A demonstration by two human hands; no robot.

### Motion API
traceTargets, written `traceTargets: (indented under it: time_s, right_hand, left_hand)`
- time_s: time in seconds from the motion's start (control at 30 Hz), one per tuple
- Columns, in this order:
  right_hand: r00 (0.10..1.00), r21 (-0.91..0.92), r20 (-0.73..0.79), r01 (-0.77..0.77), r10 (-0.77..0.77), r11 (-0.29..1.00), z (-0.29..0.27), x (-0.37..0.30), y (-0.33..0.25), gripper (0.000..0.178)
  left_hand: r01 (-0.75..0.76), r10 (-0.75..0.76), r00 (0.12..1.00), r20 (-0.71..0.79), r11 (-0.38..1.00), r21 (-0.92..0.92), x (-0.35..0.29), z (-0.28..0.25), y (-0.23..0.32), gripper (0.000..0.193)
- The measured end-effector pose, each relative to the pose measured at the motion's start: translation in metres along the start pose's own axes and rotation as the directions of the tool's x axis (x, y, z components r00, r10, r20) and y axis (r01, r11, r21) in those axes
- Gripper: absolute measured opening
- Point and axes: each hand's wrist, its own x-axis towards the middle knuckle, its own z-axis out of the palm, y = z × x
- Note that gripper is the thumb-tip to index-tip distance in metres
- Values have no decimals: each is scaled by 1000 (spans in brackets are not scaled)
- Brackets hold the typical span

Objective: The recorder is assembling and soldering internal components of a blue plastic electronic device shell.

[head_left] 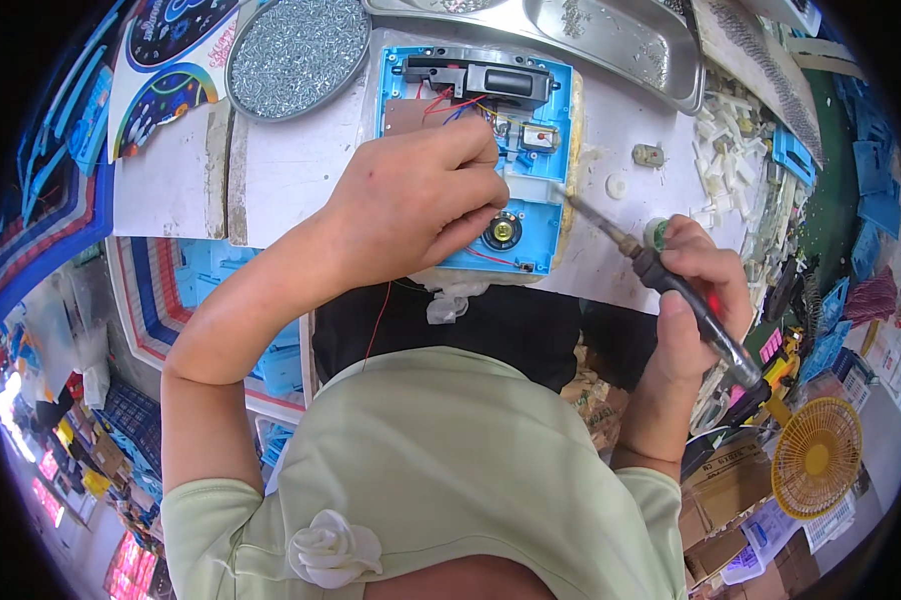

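A light blue plastic housing (566,115) lies open on the bench with electronic parts and thin wires inside. Across its left half reaches my left hand (421,195), its fingers bent together in a pinch; what they hold, if anything, is hidden. Thin red and blue wires (459,102) run just beyond those fingers, and a small round speaker (502,231) sits below them. My right hand (706,285) grips a soldering iron (661,275) by its black handle. The iron's tip points at the housing's right edge; whether it touches cannot be made out.
Beyond the housing stand a round tray of small screws (299,55) and a steel compartment tray (621,40). To the right are a small motor-like part (649,155), a white ring (617,186), a green-edged roll (657,233) and heaped white plastic pieces (726,150). A yellow fan (817,458) stands lower right.
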Motion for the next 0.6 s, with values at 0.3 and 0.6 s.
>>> traceTargets:
  time_s: [0.3,0.6]
  right_hand:
    - [975,3,213,-63,61,998,8,18,6,24]
    - [963,2,260,-76,72,997,11,24,9,25]
  left_hand:
    - [-36,36,999,19,999,12,2,-2,-1,19]
    - [-47,47,999,13,999,4,3,-2,-1,20]
